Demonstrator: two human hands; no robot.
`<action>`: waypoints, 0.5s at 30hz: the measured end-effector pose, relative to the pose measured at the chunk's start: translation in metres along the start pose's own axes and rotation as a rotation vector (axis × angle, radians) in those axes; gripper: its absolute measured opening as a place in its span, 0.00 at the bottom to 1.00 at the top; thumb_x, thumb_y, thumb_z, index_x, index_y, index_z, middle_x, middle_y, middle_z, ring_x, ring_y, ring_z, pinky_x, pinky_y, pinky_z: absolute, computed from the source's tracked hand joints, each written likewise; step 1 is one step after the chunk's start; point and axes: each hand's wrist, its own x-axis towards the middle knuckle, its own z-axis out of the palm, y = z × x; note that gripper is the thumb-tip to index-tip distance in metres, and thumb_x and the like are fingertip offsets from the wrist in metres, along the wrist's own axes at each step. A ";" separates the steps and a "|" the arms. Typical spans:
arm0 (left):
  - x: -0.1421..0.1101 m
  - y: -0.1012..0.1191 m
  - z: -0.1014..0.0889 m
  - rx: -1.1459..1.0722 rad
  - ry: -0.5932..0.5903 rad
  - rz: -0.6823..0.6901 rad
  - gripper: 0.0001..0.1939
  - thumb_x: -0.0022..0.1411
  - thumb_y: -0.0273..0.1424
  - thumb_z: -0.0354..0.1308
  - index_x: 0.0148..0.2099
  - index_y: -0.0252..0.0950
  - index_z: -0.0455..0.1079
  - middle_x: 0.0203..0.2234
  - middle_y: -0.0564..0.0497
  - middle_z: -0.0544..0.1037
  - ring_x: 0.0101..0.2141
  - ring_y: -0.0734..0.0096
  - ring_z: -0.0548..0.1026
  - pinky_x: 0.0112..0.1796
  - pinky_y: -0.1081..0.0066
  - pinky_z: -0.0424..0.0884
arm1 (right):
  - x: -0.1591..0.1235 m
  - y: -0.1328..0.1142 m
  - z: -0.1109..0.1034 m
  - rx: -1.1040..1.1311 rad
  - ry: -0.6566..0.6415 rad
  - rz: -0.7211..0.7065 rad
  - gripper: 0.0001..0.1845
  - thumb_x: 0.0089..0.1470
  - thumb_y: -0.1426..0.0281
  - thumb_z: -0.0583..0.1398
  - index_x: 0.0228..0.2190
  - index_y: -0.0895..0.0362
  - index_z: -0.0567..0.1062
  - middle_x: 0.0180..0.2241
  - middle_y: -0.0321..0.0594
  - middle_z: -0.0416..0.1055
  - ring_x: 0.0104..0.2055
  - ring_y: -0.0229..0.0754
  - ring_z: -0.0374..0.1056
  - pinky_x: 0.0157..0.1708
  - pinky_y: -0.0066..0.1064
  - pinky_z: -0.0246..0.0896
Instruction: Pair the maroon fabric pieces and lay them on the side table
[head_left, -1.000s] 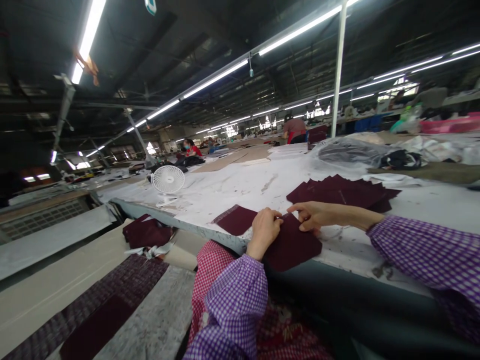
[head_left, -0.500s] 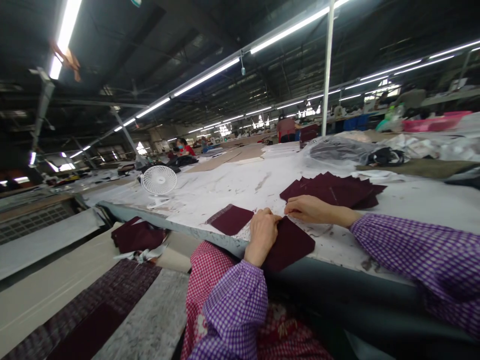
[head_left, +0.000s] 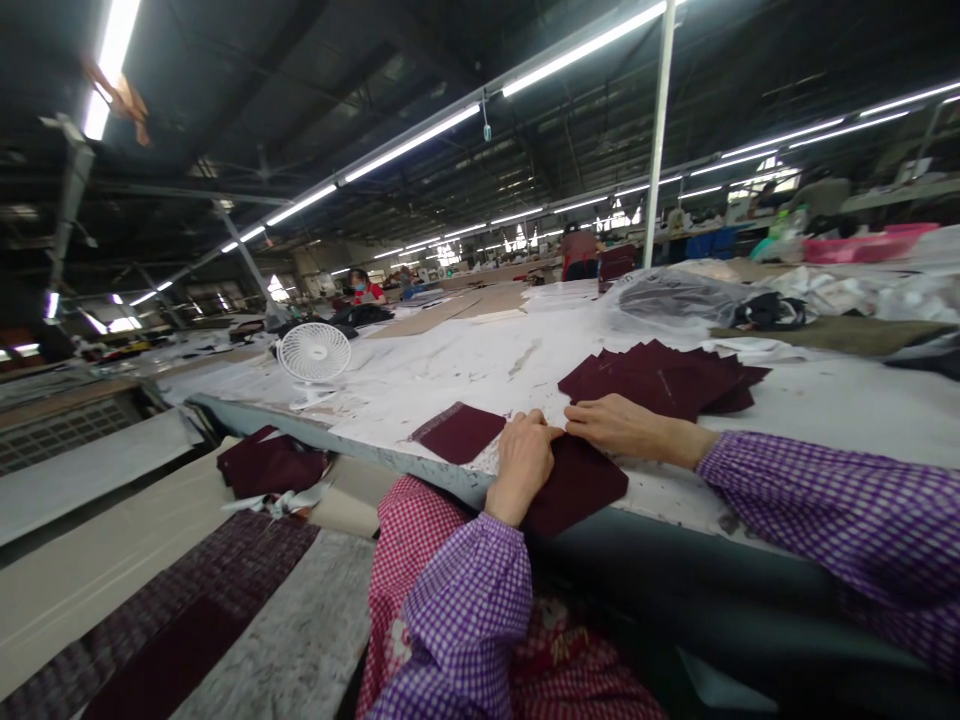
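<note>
A dark maroon fabric piece [head_left: 577, 485] lies at the table's front edge, partly hanging over it. My left hand [head_left: 523, 455] is closed on its upper left edge, fingers curled, fingertips partly hidden. At the same piece's top corner, my right hand [head_left: 611, 425] pinches the cloth with thumb and forefinger close to the left thumb. Left of my hands a second maroon piece [head_left: 461, 432] lies flat, with a paler strip along one side. A fanned pile of maroon pieces [head_left: 664, 372] rests just behind my right hand.
A white fan [head_left: 313, 353] stands on the white-covered table [head_left: 480, 350] to the left. Clear plastic bags [head_left: 667, 300] and a pink tray [head_left: 862, 243] are at the right. More maroon cloth [head_left: 270, 465] lies lower left. Two people [head_left: 577, 252] are farther back.
My right hand has shifted slightly left and down, closer to the left thumb at the fabric's corner. The view has turned a little.
</note>
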 end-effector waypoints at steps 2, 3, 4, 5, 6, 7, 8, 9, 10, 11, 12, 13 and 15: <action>-0.001 0.001 -0.001 0.017 -0.009 0.019 0.19 0.64 0.26 0.45 0.45 0.46 0.76 0.35 0.47 0.71 0.38 0.63 0.66 0.41 0.66 0.63 | -0.003 0.002 0.000 -0.004 -0.009 -0.008 0.08 0.55 0.78 0.54 0.35 0.61 0.72 0.36 0.45 0.69 0.36 0.42 0.65 0.27 0.29 0.54; -0.001 0.001 -0.002 0.022 -0.013 0.025 0.19 0.64 0.26 0.45 0.45 0.46 0.76 0.36 0.47 0.71 0.39 0.63 0.65 0.41 0.66 0.63 | -0.005 0.004 -0.001 0.014 -0.012 0.007 0.08 0.55 0.77 0.54 0.35 0.61 0.73 0.36 0.45 0.69 0.37 0.43 0.65 0.29 0.29 0.55; -0.001 0.001 -0.002 0.024 -0.015 0.028 0.20 0.64 0.26 0.44 0.45 0.46 0.76 0.36 0.47 0.71 0.39 0.63 0.65 0.41 0.66 0.63 | -0.006 0.006 -0.003 0.049 -0.010 0.036 0.09 0.55 0.78 0.54 0.35 0.60 0.74 0.36 0.45 0.69 0.37 0.43 0.65 0.30 0.30 0.57; -0.002 0.002 -0.003 0.024 -0.013 0.028 0.20 0.65 0.26 0.44 0.46 0.46 0.76 0.36 0.47 0.71 0.39 0.63 0.65 0.41 0.65 0.63 | -0.007 0.007 -0.005 0.101 0.006 0.077 0.11 0.55 0.78 0.53 0.36 0.59 0.74 0.36 0.45 0.70 0.38 0.43 0.66 0.31 0.30 0.58; -0.002 0.002 -0.003 0.023 -0.009 0.025 0.20 0.65 0.26 0.44 0.46 0.46 0.76 0.36 0.47 0.71 0.39 0.63 0.65 0.41 0.65 0.63 | -0.007 0.007 -0.008 0.167 0.036 0.119 0.13 0.55 0.79 0.52 0.37 0.59 0.74 0.37 0.44 0.70 0.38 0.42 0.67 0.33 0.29 0.59; -0.002 0.002 -0.003 0.023 -0.005 0.022 0.19 0.65 0.26 0.44 0.46 0.46 0.76 0.36 0.47 0.71 0.39 0.63 0.66 0.41 0.65 0.63 | -0.006 0.007 -0.012 0.242 0.071 0.151 0.15 0.55 0.80 0.51 0.39 0.58 0.74 0.38 0.45 0.70 0.39 0.41 0.67 0.35 0.29 0.60; -0.002 0.003 -0.002 0.024 -0.003 0.019 0.19 0.65 0.26 0.45 0.46 0.45 0.76 0.36 0.47 0.71 0.39 0.63 0.66 0.41 0.65 0.63 | -0.004 0.005 -0.015 0.316 0.100 0.168 0.17 0.55 0.80 0.50 0.41 0.58 0.74 0.40 0.45 0.70 0.40 0.40 0.68 0.37 0.29 0.60; -0.001 0.003 -0.002 0.027 -0.001 0.015 0.19 0.64 0.26 0.45 0.46 0.45 0.76 0.36 0.47 0.72 0.39 0.63 0.66 0.41 0.65 0.63 | -0.002 0.002 -0.018 0.378 0.116 0.176 0.17 0.56 0.80 0.49 0.42 0.59 0.73 0.40 0.46 0.70 0.40 0.40 0.68 0.39 0.29 0.60; -0.001 0.004 -0.002 0.030 -0.002 0.010 0.19 0.64 0.26 0.45 0.46 0.45 0.76 0.36 0.47 0.72 0.39 0.63 0.66 0.41 0.65 0.63 | 0.000 -0.002 -0.020 0.420 0.112 0.178 0.17 0.56 0.79 0.49 0.42 0.59 0.73 0.40 0.46 0.71 0.41 0.40 0.68 0.40 0.29 0.60; 0.000 0.004 -0.002 0.031 -0.005 0.006 0.19 0.64 0.25 0.46 0.46 0.44 0.76 0.36 0.47 0.72 0.39 0.62 0.66 0.41 0.65 0.63 | 0.002 -0.006 -0.022 0.442 0.091 0.179 0.16 0.56 0.79 0.49 0.41 0.60 0.73 0.39 0.47 0.71 0.40 0.41 0.68 0.41 0.30 0.60; 0.000 0.004 -0.003 0.029 -0.008 0.004 0.19 0.64 0.25 0.46 0.46 0.44 0.76 0.36 0.47 0.72 0.39 0.63 0.66 0.41 0.65 0.63 | 0.004 -0.009 -0.023 0.449 0.064 0.184 0.15 0.56 0.78 0.49 0.39 0.60 0.74 0.38 0.47 0.72 0.40 0.42 0.68 0.40 0.30 0.60; 0.000 0.003 -0.004 0.021 -0.013 0.007 0.18 0.64 0.25 0.46 0.46 0.45 0.76 0.36 0.47 0.72 0.39 0.63 0.67 0.41 0.66 0.63 | 0.005 -0.012 -0.023 0.447 0.040 0.196 0.14 0.57 0.77 0.49 0.38 0.60 0.74 0.37 0.47 0.72 0.39 0.42 0.68 0.40 0.30 0.60; -0.002 -0.002 -0.007 -0.012 -0.019 0.015 0.18 0.64 0.26 0.47 0.46 0.45 0.76 0.35 0.48 0.73 0.39 0.64 0.67 0.42 0.67 0.64 | 0.005 -0.015 -0.022 0.457 0.020 0.207 0.14 0.57 0.77 0.49 0.38 0.60 0.74 0.36 0.47 0.72 0.38 0.42 0.68 0.39 0.31 0.60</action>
